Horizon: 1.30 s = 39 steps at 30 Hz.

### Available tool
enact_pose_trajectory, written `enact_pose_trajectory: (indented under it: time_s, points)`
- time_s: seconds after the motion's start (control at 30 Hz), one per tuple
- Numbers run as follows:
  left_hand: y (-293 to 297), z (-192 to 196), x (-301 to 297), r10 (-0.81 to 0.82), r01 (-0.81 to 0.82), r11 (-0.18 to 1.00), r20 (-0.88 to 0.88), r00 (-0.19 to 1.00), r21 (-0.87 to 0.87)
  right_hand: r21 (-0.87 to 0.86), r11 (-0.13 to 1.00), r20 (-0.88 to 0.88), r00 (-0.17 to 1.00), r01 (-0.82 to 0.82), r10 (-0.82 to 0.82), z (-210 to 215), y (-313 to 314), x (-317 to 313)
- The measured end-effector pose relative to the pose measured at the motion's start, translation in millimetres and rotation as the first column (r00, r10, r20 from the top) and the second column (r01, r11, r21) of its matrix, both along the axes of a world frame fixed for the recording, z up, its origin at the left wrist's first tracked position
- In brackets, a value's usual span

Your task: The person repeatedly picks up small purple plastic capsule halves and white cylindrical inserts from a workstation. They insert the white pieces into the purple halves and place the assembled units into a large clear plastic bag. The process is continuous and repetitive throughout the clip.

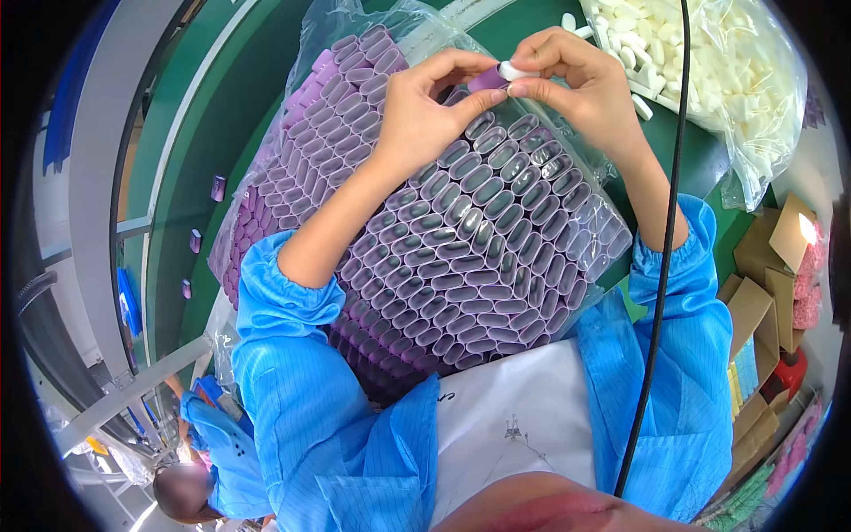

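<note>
Near the top middle, my left hand [412,111] pinches a small purple oval sleeve [484,81] between thumb and fingers. My right hand [585,84] holds a small white oval piece [509,70] at the sleeve's right end, and the two parts touch. How deep the white piece sits in the sleeve is hard to tell. Below both hands lies a large stack of purple oval sleeves [470,239], packed in rows with hollow ends up, on and partly under clear plastic. White oval pieces [656,44] fill a clear plastic bag [753,133] at the upper right.
A green work surface [217,106] curves past on the left, with a few single purple pieces [195,240] on it. A black cable [659,310] hangs across the right side. Open cardboard boxes [767,266] stand at the right. Another person in blue [222,452] is at lower left.
</note>
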State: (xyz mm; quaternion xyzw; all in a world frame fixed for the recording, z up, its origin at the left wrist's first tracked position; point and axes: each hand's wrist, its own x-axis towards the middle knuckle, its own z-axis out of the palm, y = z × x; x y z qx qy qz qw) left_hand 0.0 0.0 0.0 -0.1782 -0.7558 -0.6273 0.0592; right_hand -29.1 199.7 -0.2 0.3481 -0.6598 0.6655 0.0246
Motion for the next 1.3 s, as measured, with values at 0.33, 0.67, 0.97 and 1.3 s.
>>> enact_pose_trajectory:
  time_s: [0.33,0.67,0.97,1.3]
  points:
    - [1,3,4,0.008,-0.01,0.999,0.065,0.998,0.03,-0.031,0.998,0.04,0.997,-0.06,0.062,5,2,2]
    - [0,0,3,-0.011,0.01,0.995,-0.001,1.0,-0.1,0.047,0.995,-0.161,0.984,0.086,-0.077,-6,-2,4]
    - [-3,11,1,-0.142,0.127,0.983,0.112,0.984,0.131,-0.139,0.987,0.028,0.996,-0.08,0.085,3,4,5]
    - [-2,15,2,-0.158,0.145,0.975,0.068,0.985,0.167,0.066,0.958,-0.581,0.791,0.279,-0.19,14,0,6]
